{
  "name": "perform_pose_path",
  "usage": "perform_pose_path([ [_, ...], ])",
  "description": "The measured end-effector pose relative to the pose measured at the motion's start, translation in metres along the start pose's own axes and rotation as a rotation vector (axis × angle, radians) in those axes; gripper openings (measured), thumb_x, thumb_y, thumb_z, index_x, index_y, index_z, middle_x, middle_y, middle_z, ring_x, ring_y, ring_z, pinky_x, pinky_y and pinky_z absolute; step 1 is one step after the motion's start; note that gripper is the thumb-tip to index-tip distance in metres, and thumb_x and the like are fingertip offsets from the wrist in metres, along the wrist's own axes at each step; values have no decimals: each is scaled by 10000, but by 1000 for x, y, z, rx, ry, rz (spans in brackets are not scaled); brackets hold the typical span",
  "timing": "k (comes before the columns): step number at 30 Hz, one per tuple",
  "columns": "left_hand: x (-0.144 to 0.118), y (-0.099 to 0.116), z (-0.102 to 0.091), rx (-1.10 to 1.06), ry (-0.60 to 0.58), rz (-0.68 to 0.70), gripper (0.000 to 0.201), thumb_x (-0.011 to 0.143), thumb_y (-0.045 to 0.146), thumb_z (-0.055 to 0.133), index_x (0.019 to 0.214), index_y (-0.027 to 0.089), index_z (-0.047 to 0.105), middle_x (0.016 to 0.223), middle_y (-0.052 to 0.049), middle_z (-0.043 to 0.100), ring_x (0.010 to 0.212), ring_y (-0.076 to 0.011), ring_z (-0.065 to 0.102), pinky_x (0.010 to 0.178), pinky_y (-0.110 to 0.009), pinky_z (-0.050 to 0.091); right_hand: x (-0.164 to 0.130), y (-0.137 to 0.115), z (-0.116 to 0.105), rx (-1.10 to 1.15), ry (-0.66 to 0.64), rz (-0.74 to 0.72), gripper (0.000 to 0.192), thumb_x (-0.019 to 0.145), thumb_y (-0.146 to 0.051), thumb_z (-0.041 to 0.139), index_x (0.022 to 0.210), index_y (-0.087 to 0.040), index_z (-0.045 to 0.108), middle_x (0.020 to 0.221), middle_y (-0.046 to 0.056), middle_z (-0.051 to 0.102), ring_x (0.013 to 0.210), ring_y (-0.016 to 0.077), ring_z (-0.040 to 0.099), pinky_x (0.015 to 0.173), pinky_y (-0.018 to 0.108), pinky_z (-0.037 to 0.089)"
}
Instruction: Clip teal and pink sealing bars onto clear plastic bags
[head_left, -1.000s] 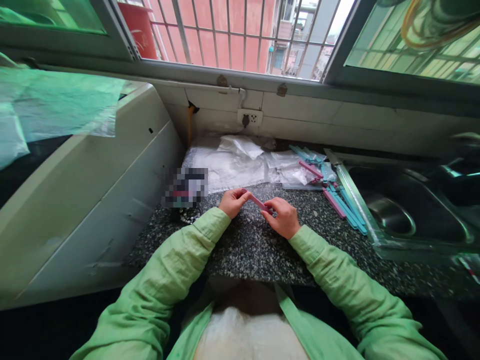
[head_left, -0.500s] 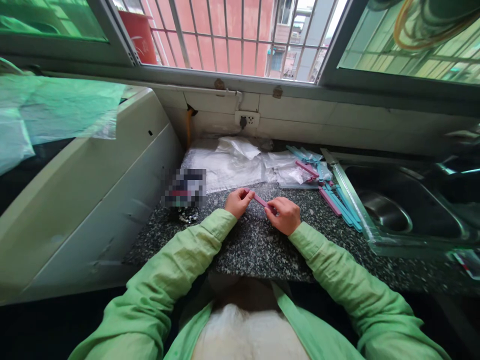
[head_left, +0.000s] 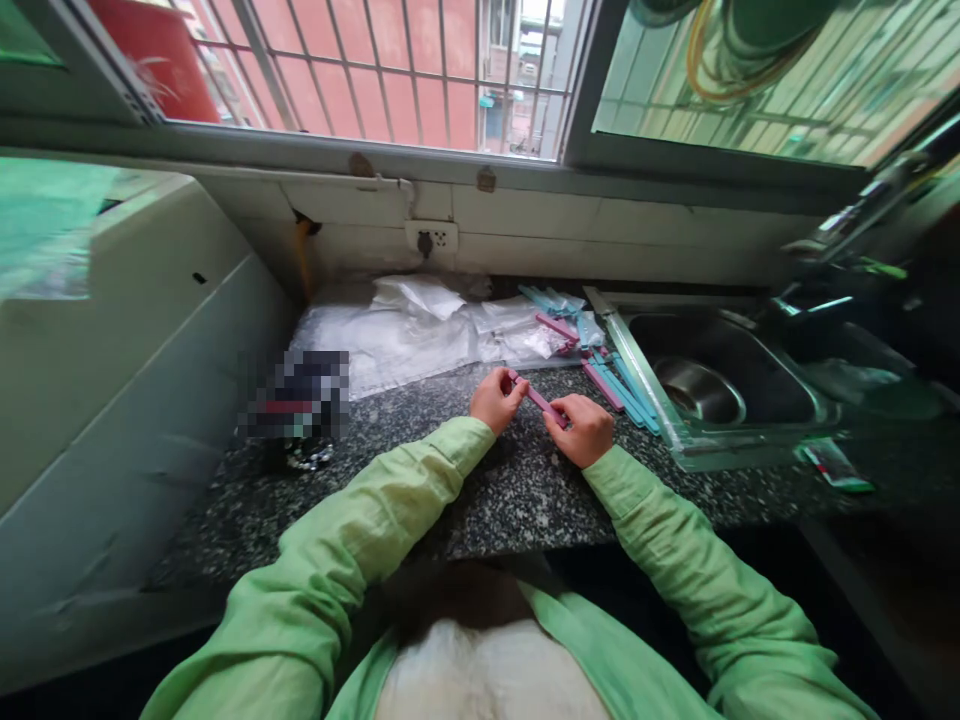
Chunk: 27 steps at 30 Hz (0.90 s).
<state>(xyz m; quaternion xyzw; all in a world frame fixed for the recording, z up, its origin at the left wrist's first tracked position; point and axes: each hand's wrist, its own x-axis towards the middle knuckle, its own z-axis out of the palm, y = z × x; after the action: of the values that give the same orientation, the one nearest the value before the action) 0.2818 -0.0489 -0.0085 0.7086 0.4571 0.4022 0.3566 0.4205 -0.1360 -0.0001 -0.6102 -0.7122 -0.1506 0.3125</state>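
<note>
Speckled granite counter [head_left: 517, 495], steel sink [head_left: 712, 380], barred window [head_left: 420, 75]

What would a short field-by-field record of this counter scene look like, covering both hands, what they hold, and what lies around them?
Setting: speckled stone counter below a barred window
Left hand: grip closed on one end of the pink strip
Right hand: grip closed on the strip's other end
Strip: raised off the counter, slanting down toward the right hand
Loose strips: blue and pink, lying by the sink's edge
Plastic bags: clear, heaped at the back of the counter
Sink: metal, to the right
Sleeves: light green
</note>
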Motion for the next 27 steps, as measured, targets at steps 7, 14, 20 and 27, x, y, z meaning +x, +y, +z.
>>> perform_pose_path([
  [7,11,27,52,70,-105,44,179,742,344,523,803,177,541,681,1,545,628,-119,483,602,-243,363,-17,38,-19,-129,62,99,95,762,-265,536,721,-202,593,687,25,620,679,166,535,640,284,383],
  [14,32,47,84,390,-220,26,282,759,428,474,814,179,594,786,-81,638,826,-232,561,696,-333,358,-20,69,-25,-334,54,112,102,746,-287,558,705,-206,606,676,39,584,682,182,496,622,308,352],
  [20,43,49,96,527,-251,63,343,771,441,432,863,155,597,939,-137,646,932,-287,541,751,-388,339,-18,78,-23,-404,14,121,104,735,-297,577,688,-209,608,670,41,583,679,189,485,608,319,323],
  [27,48,50,101,618,-282,90,397,786,452,410,934,125,581,1010,-162,619,992,-295,514,799,-406,323,-15,78,-21,-341,-24,165,125,757,-303,557,708,-205,617,679,56,574,711,195,487,621,316,309],
])
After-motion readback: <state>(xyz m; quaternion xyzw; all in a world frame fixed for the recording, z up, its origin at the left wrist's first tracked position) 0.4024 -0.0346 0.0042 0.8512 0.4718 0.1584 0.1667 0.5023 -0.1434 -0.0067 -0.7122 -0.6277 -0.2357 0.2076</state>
